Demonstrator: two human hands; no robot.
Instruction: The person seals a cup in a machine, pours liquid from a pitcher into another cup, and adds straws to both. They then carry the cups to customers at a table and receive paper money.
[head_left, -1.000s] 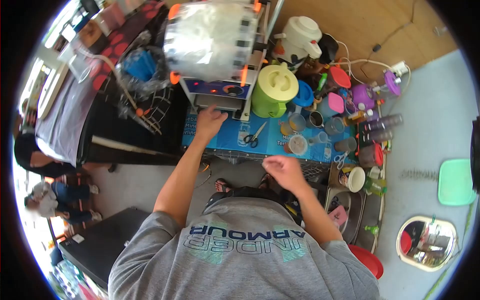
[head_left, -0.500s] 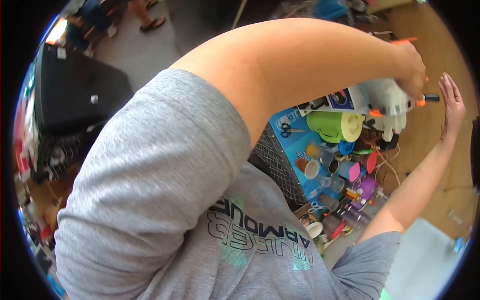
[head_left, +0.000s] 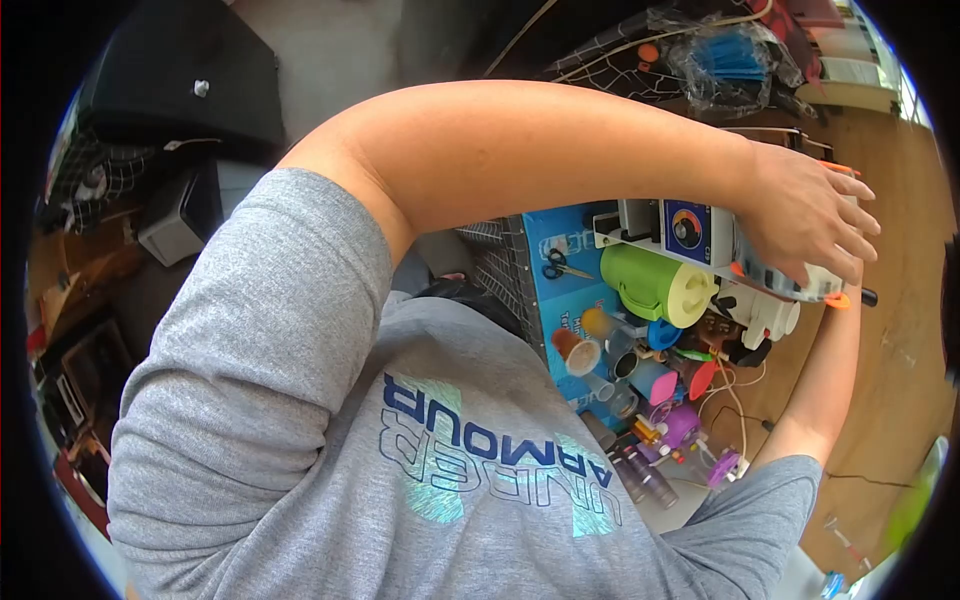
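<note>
My left hand (head_left: 805, 215) reaches across to the far right, its fingers spread and lying over a clear plastic container (head_left: 800, 283). Orange clips (head_left: 838, 299) and a black handle-like end (head_left: 869, 297) show at the container's edge. Beside that hand sits a white device with a blue dial panel (head_left: 690, 232). My right forearm (head_left: 825, 375) rises towards the same container, while the right hand is hidden behind it and the left hand. Whether the right hand grips anything cannot be seen.
On a blue mat lie scissors (head_left: 567, 265) and a green jug (head_left: 658, 285). Several cups and bottles, among them an orange-brown cup (head_left: 577, 352) and a purple item (head_left: 682, 427), crowd nearby. A white cable (head_left: 735, 385) crosses the wooden surface (head_left: 890, 340). Plastic-wrapped blue goods (head_left: 727, 60) lie at the back.
My right hand, which was stretched flat and apart at the right, has moved in behind the container. My left hand's fingers have spread over it. The whole view has shifted.
</note>
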